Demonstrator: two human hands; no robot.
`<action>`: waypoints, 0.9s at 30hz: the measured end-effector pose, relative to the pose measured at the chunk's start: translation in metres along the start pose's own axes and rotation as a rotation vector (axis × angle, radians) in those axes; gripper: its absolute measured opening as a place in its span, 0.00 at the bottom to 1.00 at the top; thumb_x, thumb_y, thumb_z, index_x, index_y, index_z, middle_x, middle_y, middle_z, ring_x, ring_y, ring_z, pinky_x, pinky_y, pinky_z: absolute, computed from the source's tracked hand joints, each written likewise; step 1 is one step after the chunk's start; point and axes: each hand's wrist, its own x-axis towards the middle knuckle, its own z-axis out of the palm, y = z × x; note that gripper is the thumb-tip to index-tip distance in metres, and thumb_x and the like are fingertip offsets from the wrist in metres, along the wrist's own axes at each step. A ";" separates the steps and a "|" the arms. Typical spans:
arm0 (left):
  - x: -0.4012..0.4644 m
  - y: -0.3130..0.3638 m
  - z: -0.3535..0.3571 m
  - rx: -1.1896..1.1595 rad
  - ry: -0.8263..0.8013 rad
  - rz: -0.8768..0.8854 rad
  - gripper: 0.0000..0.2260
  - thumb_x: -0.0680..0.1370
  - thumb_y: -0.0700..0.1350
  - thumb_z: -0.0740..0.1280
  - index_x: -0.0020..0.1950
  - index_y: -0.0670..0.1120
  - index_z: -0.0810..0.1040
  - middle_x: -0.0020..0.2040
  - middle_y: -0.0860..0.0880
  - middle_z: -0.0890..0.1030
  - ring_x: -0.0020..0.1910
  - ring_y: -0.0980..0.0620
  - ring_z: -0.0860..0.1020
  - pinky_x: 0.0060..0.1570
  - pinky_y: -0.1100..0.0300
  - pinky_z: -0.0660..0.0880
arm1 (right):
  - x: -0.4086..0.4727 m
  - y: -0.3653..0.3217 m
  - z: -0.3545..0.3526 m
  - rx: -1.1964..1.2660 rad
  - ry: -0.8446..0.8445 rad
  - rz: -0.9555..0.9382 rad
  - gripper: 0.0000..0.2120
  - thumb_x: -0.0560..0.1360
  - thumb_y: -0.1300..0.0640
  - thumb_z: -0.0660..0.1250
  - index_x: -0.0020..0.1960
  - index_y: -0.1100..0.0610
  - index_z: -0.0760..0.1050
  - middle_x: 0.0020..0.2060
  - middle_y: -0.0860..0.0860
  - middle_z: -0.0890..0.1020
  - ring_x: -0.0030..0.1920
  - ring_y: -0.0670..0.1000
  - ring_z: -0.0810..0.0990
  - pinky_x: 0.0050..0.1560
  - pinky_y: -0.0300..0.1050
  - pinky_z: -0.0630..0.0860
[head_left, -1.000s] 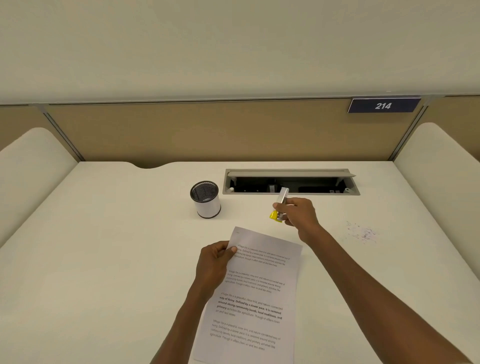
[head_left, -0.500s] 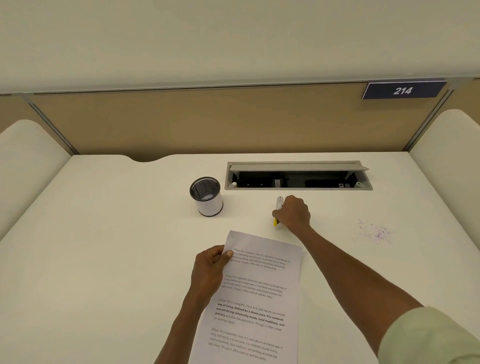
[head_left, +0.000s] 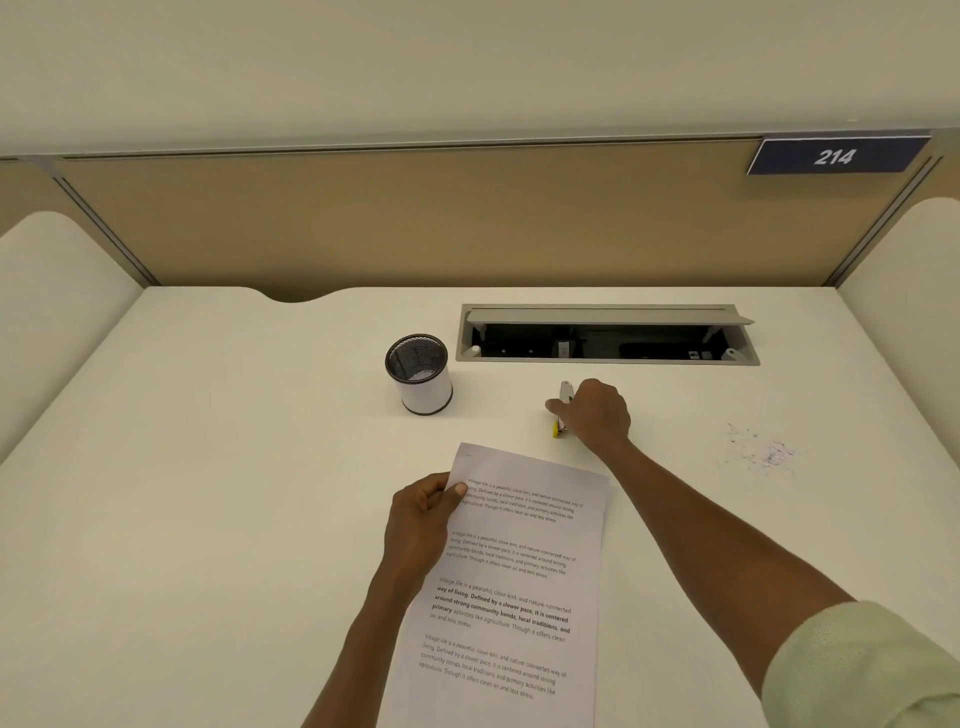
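The white worktop (head_left: 208, 519) is wide and mostly bare. It is closed in by a tan partition (head_left: 415, 223) at the back and a rounded white side panel on the left (head_left: 57, 312) and on the right (head_left: 904, 291). The broadest free stretch lies on the left, between the near edge and the back.

A printed sheet of paper (head_left: 519, 571) lies lengthwise in front of the person, and its near end runs out of view. The left hand (head_left: 421, 519) pinches its left edge close to the top corner, with the thumb on the print and the fingers curled beneath.

The right hand (head_left: 597, 415) is stretched out past the top of the sheet, knuckles up. Its fingers are curled over what looks like a small white stapler (head_left: 565, 391) with a yellow end, gripping it where it lies on the worktop. The stapler sits just beyond the sheet's top right corner, apart from the sheet.

Behind that hand an open cable tray (head_left: 608, 315) is sunk into the worktop, with its lid raised. A mesh cup (head_left: 423, 384) stands to the left of the stapler, near the tray's left end. Faint purple ink marks (head_left: 763, 449) speckle the surface to the right. A plate marked 214 (head_left: 836, 156) hangs on the partition.
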 end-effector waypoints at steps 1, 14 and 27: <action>-0.001 0.000 0.000 -0.011 0.001 0.003 0.07 0.82 0.45 0.67 0.55 0.50 0.84 0.46 0.49 0.88 0.45 0.46 0.87 0.54 0.39 0.81 | -0.001 0.003 -0.002 0.023 0.020 -0.002 0.18 0.71 0.44 0.70 0.40 0.58 0.70 0.41 0.54 0.80 0.46 0.59 0.79 0.39 0.45 0.70; -0.033 0.015 -0.017 -0.124 -0.030 0.100 0.08 0.83 0.44 0.66 0.58 0.44 0.81 0.50 0.46 0.87 0.49 0.43 0.86 0.50 0.46 0.83 | -0.113 0.087 -0.035 0.987 -0.598 0.012 0.29 0.78 0.34 0.52 0.63 0.54 0.75 0.54 0.57 0.84 0.56 0.57 0.82 0.58 0.52 0.77; -0.069 0.040 -0.011 -0.192 0.092 0.267 0.08 0.82 0.45 0.66 0.57 0.46 0.83 0.48 0.49 0.87 0.48 0.46 0.86 0.50 0.48 0.83 | -0.186 0.089 -0.043 0.959 -0.390 -0.190 0.15 0.73 0.57 0.73 0.59 0.57 0.78 0.52 0.52 0.85 0.51 0.54 0.85 0.52 0.55 0.82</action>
